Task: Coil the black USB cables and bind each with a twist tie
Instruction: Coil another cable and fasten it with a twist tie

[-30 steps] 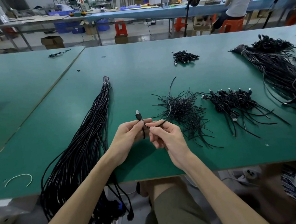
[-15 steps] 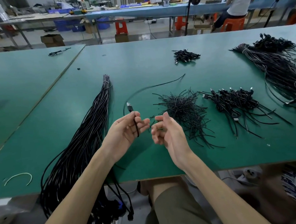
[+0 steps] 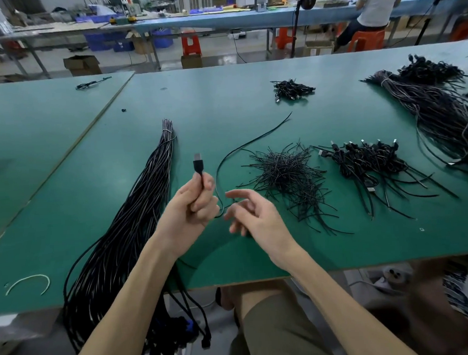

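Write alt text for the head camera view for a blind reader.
A person's left hand holds up the plug end of a black USB cable over a green table; the open right hand hovers beside it. A cable bundle lies left, twist ties and coiled cables right.

the cable [image 3: 252, 141] vanishes inside the left hand [image 3: 193, 204]. the right hand [image 3: 252, 215] is smeared at the fingers [image 3: 237, 194], so whether they touch it i can't tell. the long bundle [image 3: 137, 209] drops off the table edge [image 3: 340, 266], most ends lost in the dark below. the far-right heap [image 3: 446, 112] runs out of frame.
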The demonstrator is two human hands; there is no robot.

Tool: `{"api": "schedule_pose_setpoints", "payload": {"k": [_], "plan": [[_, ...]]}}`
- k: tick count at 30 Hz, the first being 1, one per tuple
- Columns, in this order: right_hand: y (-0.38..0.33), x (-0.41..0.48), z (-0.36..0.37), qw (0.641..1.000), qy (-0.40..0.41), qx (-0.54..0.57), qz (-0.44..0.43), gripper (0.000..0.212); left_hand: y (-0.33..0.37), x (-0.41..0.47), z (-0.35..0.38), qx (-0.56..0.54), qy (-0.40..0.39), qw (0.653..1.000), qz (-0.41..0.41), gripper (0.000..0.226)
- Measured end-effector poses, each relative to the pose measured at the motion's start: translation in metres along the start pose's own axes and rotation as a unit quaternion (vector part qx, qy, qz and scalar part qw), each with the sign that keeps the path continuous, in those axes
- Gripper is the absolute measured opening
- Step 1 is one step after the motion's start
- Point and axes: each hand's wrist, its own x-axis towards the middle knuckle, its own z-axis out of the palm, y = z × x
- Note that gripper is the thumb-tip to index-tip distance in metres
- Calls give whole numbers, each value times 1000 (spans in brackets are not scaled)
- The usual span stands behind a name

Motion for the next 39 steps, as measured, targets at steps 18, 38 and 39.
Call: {"api": "schedule_pose_setpoints", "payload": {"k": [18, 38, 39], "plan": [[1, 2, -6, 989, 95, 108, -22, 78, -26, 3, 5, 447, -1, 895, 1, 28], [0, -1, 7, 994, 7, -100, -44, 37, -25, 2, 8, 319, 193, 924, 84, 33], [1, -1, 7, 994, -4, -107, -36, 35, -23, 2, 7, 265, 181, 944, 79, 34]]}}
